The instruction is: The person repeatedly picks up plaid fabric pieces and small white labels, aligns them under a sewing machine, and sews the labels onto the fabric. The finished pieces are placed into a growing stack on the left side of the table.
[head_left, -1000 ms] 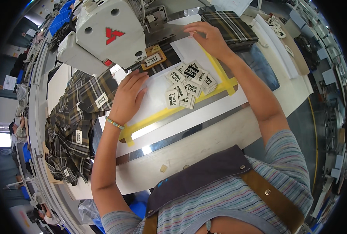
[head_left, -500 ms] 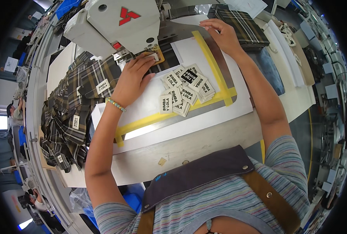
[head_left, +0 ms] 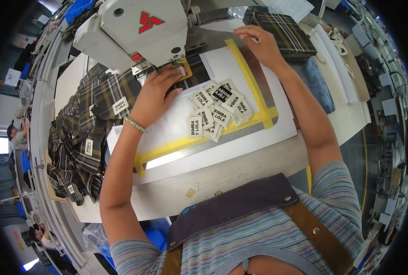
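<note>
While the left hand [head_left: 154, 94] presses flat, fingers spread, on a label [head_left: 182, 71] under the machine head [head_left: 135, 30] at twelve o'clock, the right hand [head_left: 261, 46] steadies the plaid stack [head_left: 284, 30] at one o'clock, fingers loose and grasping nothing. Judging by this, the label is being positioned for stitching; next comes exact alignment, fingertips clear of the needle.
</note>
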Available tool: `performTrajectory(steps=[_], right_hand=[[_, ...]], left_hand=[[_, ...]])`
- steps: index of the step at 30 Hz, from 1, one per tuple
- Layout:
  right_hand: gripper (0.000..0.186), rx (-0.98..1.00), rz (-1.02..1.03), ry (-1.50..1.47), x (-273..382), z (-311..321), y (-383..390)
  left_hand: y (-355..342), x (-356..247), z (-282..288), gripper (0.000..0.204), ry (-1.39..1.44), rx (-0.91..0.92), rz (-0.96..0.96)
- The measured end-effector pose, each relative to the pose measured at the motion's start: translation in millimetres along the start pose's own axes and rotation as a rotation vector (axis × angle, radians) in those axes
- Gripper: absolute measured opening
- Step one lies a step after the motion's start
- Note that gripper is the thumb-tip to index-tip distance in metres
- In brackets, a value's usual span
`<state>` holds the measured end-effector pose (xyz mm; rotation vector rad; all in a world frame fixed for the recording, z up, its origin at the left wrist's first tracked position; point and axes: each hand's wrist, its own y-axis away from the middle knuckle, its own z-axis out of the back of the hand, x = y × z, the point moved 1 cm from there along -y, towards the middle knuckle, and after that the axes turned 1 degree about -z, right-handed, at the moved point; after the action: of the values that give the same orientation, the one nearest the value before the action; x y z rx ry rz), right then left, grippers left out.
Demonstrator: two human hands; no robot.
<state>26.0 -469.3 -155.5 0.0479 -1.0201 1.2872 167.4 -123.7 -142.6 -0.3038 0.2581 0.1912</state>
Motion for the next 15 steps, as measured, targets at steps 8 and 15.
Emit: performTrajectory(steps=[8,15], right_hand=[[0.021,-0.007,0.030,0.001,-1.3,-0.9,1.6],[0.020,-0.025,0.065,0.038,5.7,0.5,11.2]], left_hand=[[-1.3,1.1,-0.1,0.040,-0.003,0.000,-0.013],[-3.4,1.7,2.2,0.042,0.012,0.020,0.036]])
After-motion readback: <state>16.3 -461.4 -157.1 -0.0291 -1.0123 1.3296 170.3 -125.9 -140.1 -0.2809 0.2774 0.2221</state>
